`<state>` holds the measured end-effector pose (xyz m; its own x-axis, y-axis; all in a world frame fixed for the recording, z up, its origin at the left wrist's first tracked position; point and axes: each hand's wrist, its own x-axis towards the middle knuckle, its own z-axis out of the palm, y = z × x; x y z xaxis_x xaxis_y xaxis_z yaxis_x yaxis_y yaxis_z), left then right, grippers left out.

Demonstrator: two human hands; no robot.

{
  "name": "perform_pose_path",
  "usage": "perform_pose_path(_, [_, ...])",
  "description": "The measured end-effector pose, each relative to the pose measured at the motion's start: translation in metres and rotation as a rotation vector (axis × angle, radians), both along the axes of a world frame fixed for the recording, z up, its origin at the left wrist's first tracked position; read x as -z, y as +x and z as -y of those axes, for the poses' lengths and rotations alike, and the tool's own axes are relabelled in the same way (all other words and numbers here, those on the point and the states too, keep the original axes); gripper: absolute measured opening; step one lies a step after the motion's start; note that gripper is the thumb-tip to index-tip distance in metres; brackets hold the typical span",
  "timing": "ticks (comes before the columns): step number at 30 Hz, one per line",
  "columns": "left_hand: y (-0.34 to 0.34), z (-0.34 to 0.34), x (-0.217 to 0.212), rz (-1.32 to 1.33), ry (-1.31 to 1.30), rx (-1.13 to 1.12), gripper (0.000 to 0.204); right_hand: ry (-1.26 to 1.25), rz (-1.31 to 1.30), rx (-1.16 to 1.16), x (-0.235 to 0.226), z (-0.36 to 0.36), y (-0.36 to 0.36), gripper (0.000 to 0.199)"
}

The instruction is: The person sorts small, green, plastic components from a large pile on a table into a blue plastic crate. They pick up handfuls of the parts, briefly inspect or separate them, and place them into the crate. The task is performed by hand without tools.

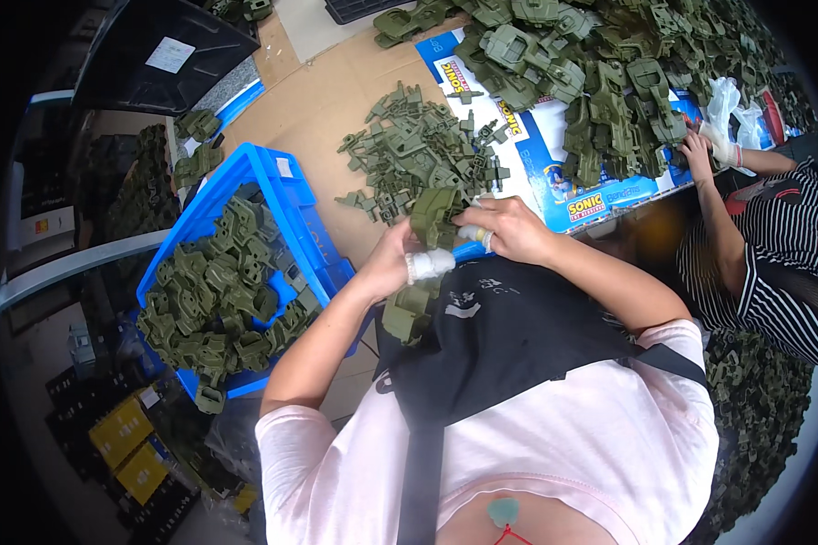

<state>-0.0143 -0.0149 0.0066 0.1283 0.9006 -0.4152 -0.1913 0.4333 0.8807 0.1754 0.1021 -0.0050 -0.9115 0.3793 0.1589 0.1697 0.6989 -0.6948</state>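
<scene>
Both my hands meet at the table's near edge around an olive-green plastic toy part (434, 216). My left hand (400, 259), with a white bandage on one finger, grips the part from below. My right hand (509, 227) pinches it from the right side, a ring on one finger. A second green piece (409, 311) lies on my black apron just under my left hand. A heap of small green plastic pieces (418, 150) lies on the cardboard right beyond my hands.
A blue crate (273, 177) heaped with green assembled parts stands at my left. A large pile of bigger green parts (600, 82) covers the far right of the table. A person in a striped shirt (773, 272) works at the right, one hand (700, 145) on that pile.
</scene>
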Motion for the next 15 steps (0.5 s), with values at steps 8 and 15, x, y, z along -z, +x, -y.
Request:
perform_pose_path(8, [-0.01,-0.004,0.016,0.033,-0.133,-0.06,0.041,-0.443,-0.092,-0.104,0.007,-0.026,0.001,0.026])
perform_pose_path(15, [-0.026,0.003,0.025,0.409,-0.265,-0.52,0.048,0.444,0.321,0.19,0.109,-0.055,0.04,0.032])
